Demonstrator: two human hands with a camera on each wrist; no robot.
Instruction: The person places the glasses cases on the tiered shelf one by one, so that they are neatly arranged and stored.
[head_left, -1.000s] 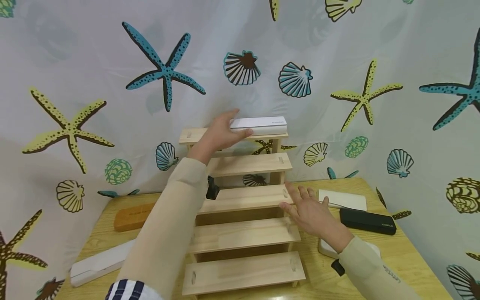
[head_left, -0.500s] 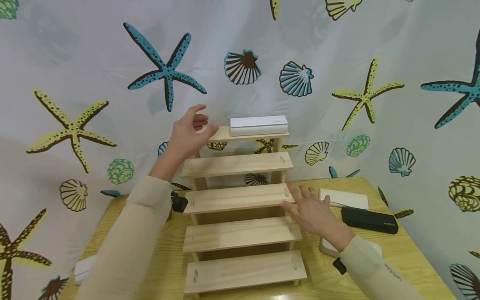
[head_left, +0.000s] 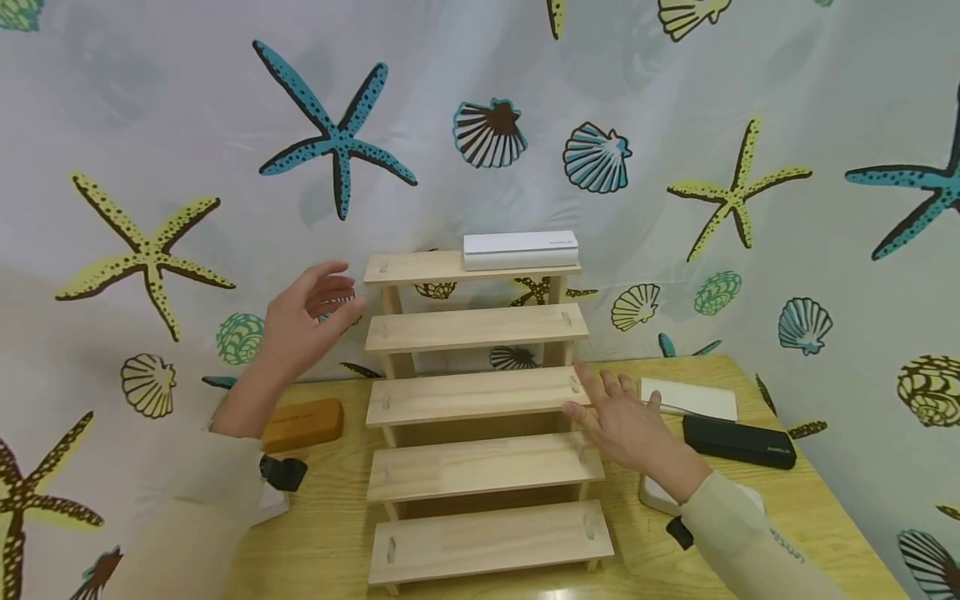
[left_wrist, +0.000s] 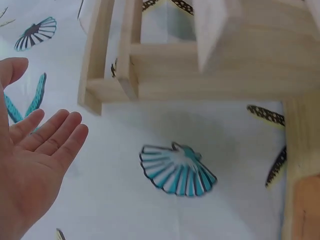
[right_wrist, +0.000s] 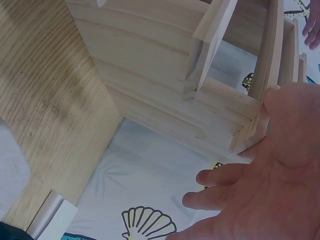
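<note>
A stepped wooden rack (head_left: 480, 462) with several shelves stands in the middle of the table. On the right part of its top shelf lies a long white glasses case (head_left: 521, 252). My left hand (head_left: 307, 321) hovers left of the rack, apart from it, with loosely bent fingers and nothing held; the left wrist view shows its bare palm. My right hand (head_left: 622, 425) holds the right end of the middle shelf (head_left: 472, 396), thumb at the front edge and index finger towards the back. In the right wrist view that index fingertip is hidden behind the wood.
An orange-brown case (head_left: 303, 425) lies on the table to the left, near a white case (head_left: 268, 505) mostly behind my sleeve. On the right are a flat white case (head_left: 690, 398), a black case (head_left: 738, 442) and another white one (head_left: 658, 497). A patterned curtain (head_left: 465, 50) hangs behind.
My left hand has let go of the white glasses case on the top shelf and moved left and down, away from the rack. My right hand stays where it was.
</note>
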